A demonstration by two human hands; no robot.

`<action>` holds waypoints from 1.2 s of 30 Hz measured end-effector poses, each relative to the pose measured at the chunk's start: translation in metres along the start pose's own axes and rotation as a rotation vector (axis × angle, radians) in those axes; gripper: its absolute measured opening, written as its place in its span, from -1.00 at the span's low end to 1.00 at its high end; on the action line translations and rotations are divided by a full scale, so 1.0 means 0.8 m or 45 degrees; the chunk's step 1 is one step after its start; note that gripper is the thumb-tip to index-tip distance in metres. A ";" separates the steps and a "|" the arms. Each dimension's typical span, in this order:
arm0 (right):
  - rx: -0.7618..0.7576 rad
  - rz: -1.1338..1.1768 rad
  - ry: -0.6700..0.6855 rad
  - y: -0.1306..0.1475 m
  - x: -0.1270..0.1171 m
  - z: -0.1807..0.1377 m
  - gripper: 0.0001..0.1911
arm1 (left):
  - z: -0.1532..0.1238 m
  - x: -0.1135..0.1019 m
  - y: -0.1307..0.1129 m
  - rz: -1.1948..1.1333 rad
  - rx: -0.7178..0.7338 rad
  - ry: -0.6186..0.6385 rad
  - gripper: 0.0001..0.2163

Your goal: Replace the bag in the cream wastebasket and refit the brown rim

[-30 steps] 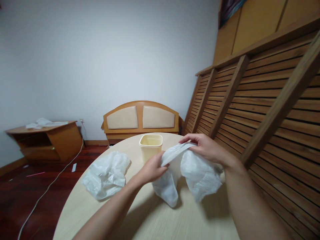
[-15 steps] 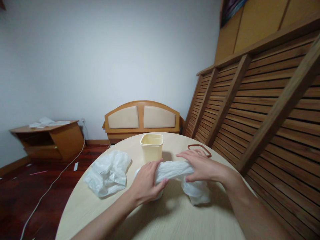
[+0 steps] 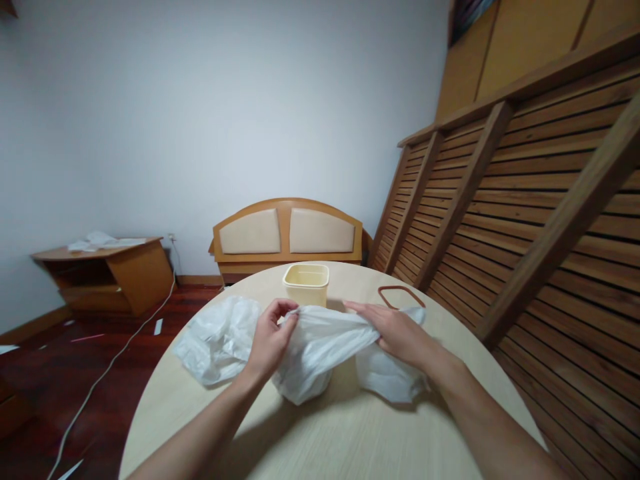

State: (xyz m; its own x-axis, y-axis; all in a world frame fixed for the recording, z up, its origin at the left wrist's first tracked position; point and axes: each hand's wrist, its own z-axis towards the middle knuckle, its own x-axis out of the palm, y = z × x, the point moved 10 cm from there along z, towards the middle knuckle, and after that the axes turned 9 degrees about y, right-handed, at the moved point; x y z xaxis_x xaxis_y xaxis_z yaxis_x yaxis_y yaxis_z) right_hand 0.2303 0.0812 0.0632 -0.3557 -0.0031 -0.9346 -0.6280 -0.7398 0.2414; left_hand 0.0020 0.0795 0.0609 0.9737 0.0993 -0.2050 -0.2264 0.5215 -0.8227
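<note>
My left hand [image 3: 269, 339] pinches the upper edge of a white plastic bag [image 3: 315, 353] between thumb and fingers and lifts it a little above the round table [image 3: 320, 433]. My right hand [image 3: 395, 331] lies with fingers stretched out flat on the right part of the same bag, pressing it down. A second crumpled white plastic bag [image 3: 215, 339] lies on the table just left of my left hand. Behind the bags stands a small pale yellow bin [image 3: 306, 283], open at the top. A brown ring [image 3: 400, 297] lies on the table to the right of the bin.
A slatted wooden frame [image 3: 525, 220] leans along the right side, close to the table's edge. A padded headboard [image 3: 287, 233] stands against the far wall. A low wooden cabinet [image 3: 107, 273] is at the left, with a white cable [image 3: 115, 360] running across the dark floor.
The bag went from held up, to rolled on the table, to spread wider now. My left hand shifted from gripping the roll to pinching its edge; my right hand flattened on it.
</note>
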 end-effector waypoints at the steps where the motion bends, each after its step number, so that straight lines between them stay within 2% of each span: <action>1: 0.016 -0.056 -0.019 -0.005 -0.002 -0.002 0.00 | 0.003 -0.008 0.005 -0.030 -0.012 -0.045 -0.82; 4: 0.103 -0.200 0.013 -0.018 0.003 -0.008 0.08 | 0.006 -0.023 0.013 -0.007 -0.048 -0.129 -0.79; 6: 0.157 -0.230 0.088 -0.022 0.013 -0.013 0.10 | 0.003 -0.020 0.002 0.133 -0.013 -0.109 -0.74; 8: 0.162 -0.200 0.162 -0.020 0.023 -0.017 0.12 | -0.008 0.000 -0.025 0.364 0.123 -0.002 -0.62; 11: 0.114 -0.116 0.209 -0.007 0.031 -0.016 0.17 | -0.035 0.050 -0.060 0.727 0.368 0.254 -0.31; 14: 0.127 -0.074 0.193 -0.004 0.036 -0.011 0.28 | -0.054 0.084 -0.050 0.970 0.363 0.422 -0.13; 17: 0.211 -0.083 0.183 -0.019 0.046 -0.012 0.30 | -0.054 0.091 -0.027 1.048 0.314 0.462 -0.07; 21: 0.322 -0.139 0.258 -0.051 0.056 -0.022 0.08 | -0.038 0.080 0.005 0.972 0.142 0.483 -0.08; 25: 0.339 -0.263 0.179 -0.062 0.024 -0.028 -0.17 | -0.024 0.066 0.023 1.006 -0.033 0.556 -0.17; 30: 0.445 -0.474 0.016 -0.069 -0.026 -0.038 -0.38 | -0.018 0.055 0.004 1.240 0.110 0.525 -0.24; 34: 0.588 -0.556 0.086 -0.094 -0.014 -0.057 -0.42 | -0.035 0.078 -0.003 1.256 0.168 0.677 -0.38; 36: 0.620 -0.509 0.164 -0.102 0.005 -0.061 -0.21 | -0.046 0.092 -0.011 1.214 0.219 0.724 -0.46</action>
State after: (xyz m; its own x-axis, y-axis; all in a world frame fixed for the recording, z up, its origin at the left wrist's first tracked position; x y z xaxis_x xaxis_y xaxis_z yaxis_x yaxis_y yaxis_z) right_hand 0.3137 0.1087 0.0269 0.0381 0.1070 -0.9935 -0.9481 -0.3102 -0.0697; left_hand 0.0746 0.0509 0.0339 0.2410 0.1420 -0.9601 -0.8235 0.5534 -0.1249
